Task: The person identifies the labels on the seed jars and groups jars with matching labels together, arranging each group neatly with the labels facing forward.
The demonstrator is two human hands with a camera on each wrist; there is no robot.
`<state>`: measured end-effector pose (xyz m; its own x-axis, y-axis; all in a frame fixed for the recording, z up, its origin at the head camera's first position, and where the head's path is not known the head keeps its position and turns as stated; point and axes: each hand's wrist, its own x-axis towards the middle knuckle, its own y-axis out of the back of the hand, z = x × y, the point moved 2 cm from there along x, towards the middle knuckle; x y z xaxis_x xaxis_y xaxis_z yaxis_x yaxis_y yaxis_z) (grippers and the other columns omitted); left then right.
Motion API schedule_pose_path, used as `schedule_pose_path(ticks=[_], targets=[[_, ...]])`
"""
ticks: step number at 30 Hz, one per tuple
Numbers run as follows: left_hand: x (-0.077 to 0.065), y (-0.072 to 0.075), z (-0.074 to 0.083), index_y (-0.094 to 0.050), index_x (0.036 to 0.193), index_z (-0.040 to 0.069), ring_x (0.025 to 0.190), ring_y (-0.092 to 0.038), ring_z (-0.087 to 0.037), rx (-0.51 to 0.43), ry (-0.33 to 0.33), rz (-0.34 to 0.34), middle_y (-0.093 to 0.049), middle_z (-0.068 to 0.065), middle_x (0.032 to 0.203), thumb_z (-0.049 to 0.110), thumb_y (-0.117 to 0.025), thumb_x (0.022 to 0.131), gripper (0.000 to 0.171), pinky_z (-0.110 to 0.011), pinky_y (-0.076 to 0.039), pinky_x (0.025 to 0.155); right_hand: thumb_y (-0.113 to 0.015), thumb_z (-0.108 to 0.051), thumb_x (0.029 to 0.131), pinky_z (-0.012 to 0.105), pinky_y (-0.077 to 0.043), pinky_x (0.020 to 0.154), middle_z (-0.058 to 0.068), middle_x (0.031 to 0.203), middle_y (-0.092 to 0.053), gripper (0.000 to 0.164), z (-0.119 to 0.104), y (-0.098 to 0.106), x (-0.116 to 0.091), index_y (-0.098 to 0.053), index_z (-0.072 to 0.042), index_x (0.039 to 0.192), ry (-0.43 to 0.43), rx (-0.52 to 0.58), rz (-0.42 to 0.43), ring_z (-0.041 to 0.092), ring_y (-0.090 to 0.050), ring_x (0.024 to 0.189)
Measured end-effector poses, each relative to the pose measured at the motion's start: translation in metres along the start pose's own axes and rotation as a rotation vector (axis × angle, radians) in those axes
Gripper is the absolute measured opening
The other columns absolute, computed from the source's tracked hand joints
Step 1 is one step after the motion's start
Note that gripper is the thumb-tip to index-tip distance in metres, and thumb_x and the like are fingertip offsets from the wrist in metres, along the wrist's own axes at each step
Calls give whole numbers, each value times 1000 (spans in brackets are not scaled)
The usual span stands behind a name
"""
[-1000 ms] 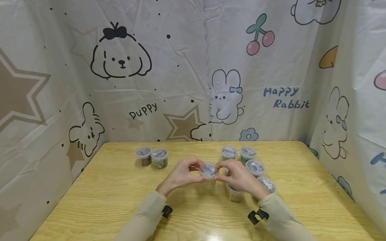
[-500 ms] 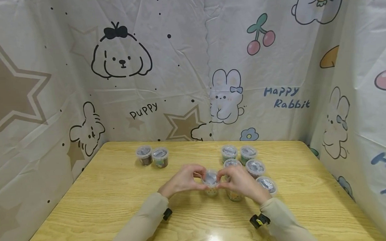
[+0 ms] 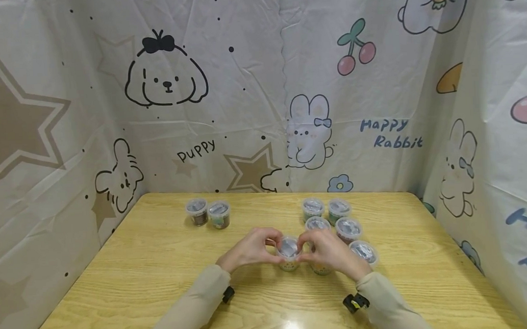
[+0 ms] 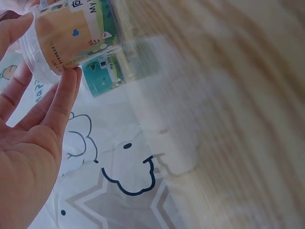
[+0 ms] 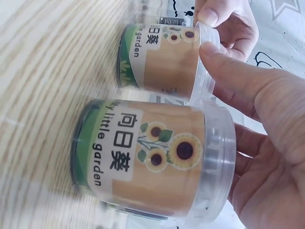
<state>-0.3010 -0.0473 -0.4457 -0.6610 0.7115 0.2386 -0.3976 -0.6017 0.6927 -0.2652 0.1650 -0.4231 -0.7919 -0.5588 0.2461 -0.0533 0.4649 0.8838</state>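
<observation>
A small planting cup with a clear plastic rim and a sunflower label (image 5: 167, 62) is between both hands. My left hand (image 3: 254, 247) pinches its rim from the left, thumb in front. On the opposite side, my right hand (image 3: 331, 250) pinches the same rim. In the head view this cup (image 3: 289, 265) is upright, its base at or very near the table. A second sunflower cup (image 5: 157, 157) stands close beside it, under my right hand and partly hidden by it in the head view. In the left wrist view a teal-labelled cup (image 4: 101, 76) shows behind the held one.
On the wooden table (image 3: 162, 267), several more cups stand to the right, among them a back one (image 3: 313, 208) and a right-hand one (image 3: 363, 253). Two others, a dark one (image 3: 197, 212) and a green one (image 3: 219, 214), stand at back left. A printed curtain (image 3: 242, 87) surrounds the table.
Both hands have brought the held cup toward me and lower, alongside the other sunflower cup. Most of that movement came in the first half second; the grip looks the same.
</observation>
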Motion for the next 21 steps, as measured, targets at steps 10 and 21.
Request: schedule_pose_path(ticks=[10, 21], targets=[[-1, 1, 4, -58, 83, 10, 98, -62, -7, 2, -17, -24, -61, 3, 95, 11, -83, 77, 26, -16, -53, 89, -84, -33, 77, 17, -44, 52, -15, 82, -65, 20, 1, 1, -1, -70, -23, 88, 36, -24, 1, -2, -48, 61], [-1, 0, 4, -57, 82, 12, 100, -63, -7, 21, -26, -29, -63, 5, 96, 13, -83, 78, 26, -18, -54, 89, -83, -35, 77, 17, -45, 52, -14, 81, -65, 20, 2, 3, 0, -70, -24, 88, 27, -14, -21, -2, -49, 61]])
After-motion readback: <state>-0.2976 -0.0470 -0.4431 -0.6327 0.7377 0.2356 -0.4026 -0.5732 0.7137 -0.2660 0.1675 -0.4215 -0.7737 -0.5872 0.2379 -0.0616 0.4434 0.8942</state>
